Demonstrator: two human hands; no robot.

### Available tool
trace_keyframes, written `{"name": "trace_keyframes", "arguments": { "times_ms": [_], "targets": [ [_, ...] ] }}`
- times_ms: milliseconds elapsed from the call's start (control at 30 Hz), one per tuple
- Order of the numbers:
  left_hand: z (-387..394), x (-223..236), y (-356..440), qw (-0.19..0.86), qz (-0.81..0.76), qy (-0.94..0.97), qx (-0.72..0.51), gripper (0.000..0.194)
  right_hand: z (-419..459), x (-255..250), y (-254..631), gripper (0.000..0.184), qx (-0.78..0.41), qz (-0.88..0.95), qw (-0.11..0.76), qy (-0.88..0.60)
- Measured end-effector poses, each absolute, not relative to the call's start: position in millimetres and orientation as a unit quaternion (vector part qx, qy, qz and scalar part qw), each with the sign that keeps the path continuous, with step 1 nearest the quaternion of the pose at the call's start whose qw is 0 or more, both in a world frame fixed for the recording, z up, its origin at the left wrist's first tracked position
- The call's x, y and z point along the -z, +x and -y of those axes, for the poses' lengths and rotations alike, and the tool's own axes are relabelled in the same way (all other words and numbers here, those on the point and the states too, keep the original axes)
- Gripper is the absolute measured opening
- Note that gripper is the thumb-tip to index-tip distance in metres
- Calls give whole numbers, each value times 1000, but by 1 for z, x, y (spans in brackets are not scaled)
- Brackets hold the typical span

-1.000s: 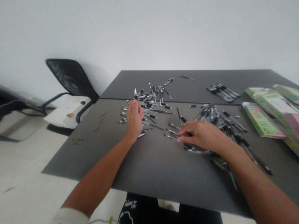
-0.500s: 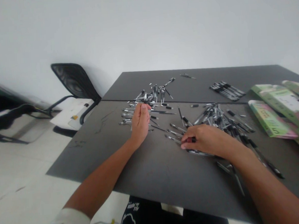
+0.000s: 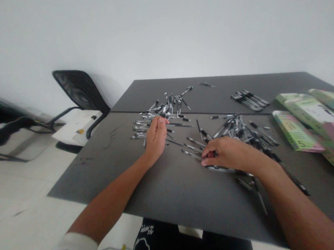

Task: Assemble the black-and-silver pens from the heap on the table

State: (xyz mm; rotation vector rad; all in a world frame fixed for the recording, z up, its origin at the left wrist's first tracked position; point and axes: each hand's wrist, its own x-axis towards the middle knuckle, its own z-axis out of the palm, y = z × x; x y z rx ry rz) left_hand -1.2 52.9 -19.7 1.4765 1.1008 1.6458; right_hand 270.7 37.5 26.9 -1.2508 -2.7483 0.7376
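Note:
My left hand rests at the near edge of a scattered heap of black and silver pen parts on the dark grey table. Its fingers are curled together; what they hold, if anything, is hidden. My right hand lies low on the table beside a second heap of pens, with thumb and fingers pinched on a pen. A few loose pens lie between the two hands.
A tidy bundle of pens lies at the back right. Green and pink boxes are stacked at the right edge. A black chair stands off the table's left, with papers on the floor.
My left hand held a pen upright a second ago; it has lowered onto the heap with fingers curled. My right hand stayed nearly still, pinched on a pen.

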Motion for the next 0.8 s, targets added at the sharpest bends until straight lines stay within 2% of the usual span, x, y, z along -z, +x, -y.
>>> {"name": "trace_keyframes", "arguments": {
  "times_ms": [300, 567, 800],
  "targets": [
    [-56, 18, 0, 339, -405, 553, -644, 46, -49, -35, 300, 28, -269, 855, 16, -443],
    [-52, 16, 2, 345, -404, 557, -638, 46, -54, -33, 312, 25, -306, 842, -13, -444],
    [-55, 17, 1, 355, -392, 545, -651, 49, -53, -39, 317, 25, -290, 836, 9, -466]
  ]
}}
